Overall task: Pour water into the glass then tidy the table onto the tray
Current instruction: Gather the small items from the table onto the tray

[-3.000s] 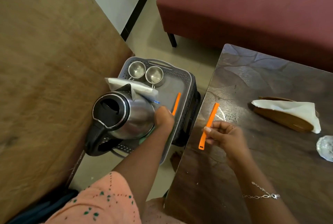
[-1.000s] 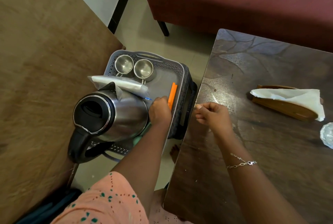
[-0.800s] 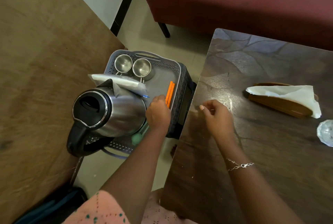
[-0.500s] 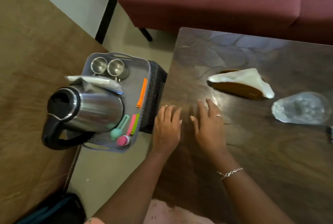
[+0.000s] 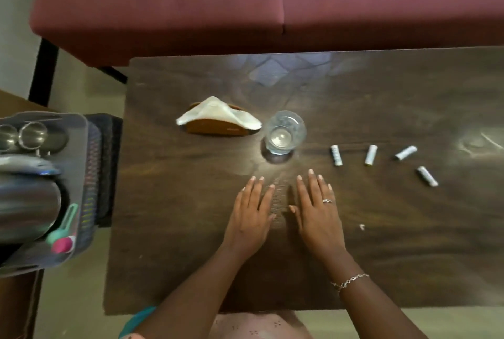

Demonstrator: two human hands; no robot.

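Hands x2 flat on table; glass x1 on table at 12 o'clock, not on tray.
Left hand (image 5: 252,216) and right hand (image 5: 317,213): palms down on the dark table (image 5: 191,229), fingers straight and slightly spread, side by side, not touching each other, holding nothing. Glass (image 5: 285,131) is upright, near the fingertips at their 12 o'clock; water level can't tell. Napkin holder (image 5: 218,128) x1 with white napkin (image 5: 215,112) x1, just beside the glass at its 9 o'clock. White cylinders x4 (image 5: 336,155) (image 5: 371,155) (image 5: 405,153) (image 5: 427,176) lie at 3–4 o'clock of the glass, apart from each other. Grey tray (image 5: 81,147) x1 off the table edge at 9 o'clock, well apart from hands. On it: steel kettle (image 5: 24,202) x1, steel cups x2 (image 5: 32,135) (image 5: 4,139) (one cut by frame edge), teal utensil (image 5: 65,224) x1, pink utensil (image 5: 63,244) x1. Right hand: ring (image 5: 327,200) x1, wrist bracelet (image 5: 350,281) x1.
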